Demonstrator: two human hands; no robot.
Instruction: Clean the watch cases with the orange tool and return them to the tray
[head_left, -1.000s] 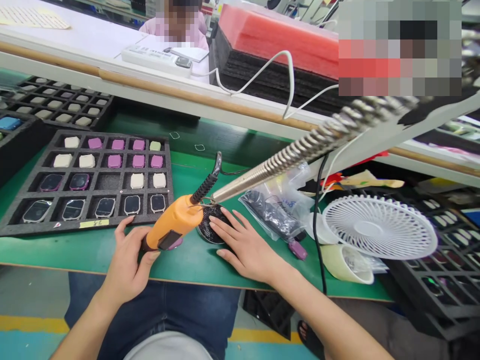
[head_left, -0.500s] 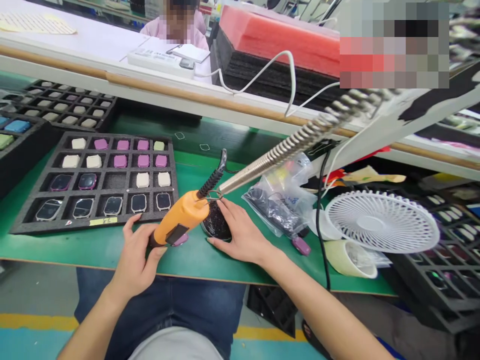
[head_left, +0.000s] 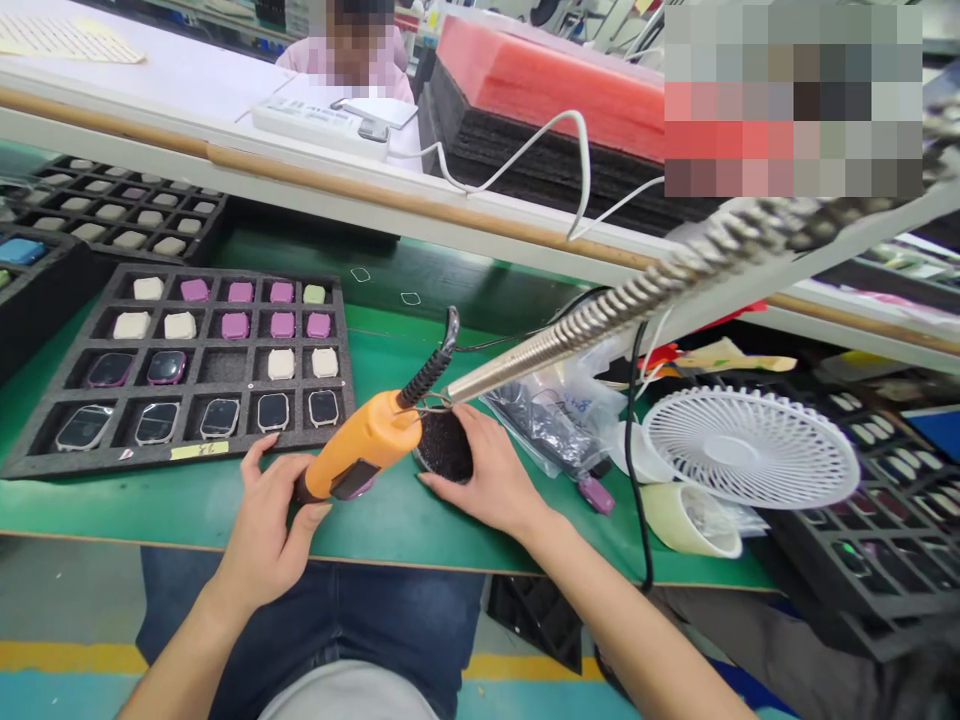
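Tabletop edge: The green tabletop (head_left: 397, 530) ends on the near side of the orange tool (head_left: 364, 445), with a bare strip between the tool and that front edge.
Open room: Bare green also shows beyond the orange tool; to its left, a black foam tray (head_left: 225, 368) of watch-like pieces crowds the space.
Right flank: Well to the right of the orange tool lie clear bags (head_left: 559, 430), a black cable (head_left: 636, 460), a pale cup (head_left: 660, 515) and a white slatted disc (head_left: 739, 450).
Orange tool: It leans in the left hand (head_left: 262, 530), its body reaching up and right from the grip, the top hooked to a metal spring (head_left: 615, 315).
Purple piece: Partly hidden, it (head_left: 365, 488) shows just beneath the orange tool.
Black dish: Just right of the orange tool, the dish (head_left: 446, 450) sits against the right hand (head_left: 495, 475).
Left hand: Fingers and thumb clamp the orange tool's dark lower end.
Right hand: Right of the orange tool, palm down, it curves around the dish, thumb and forefinger apart; whether it grips cannot be told.
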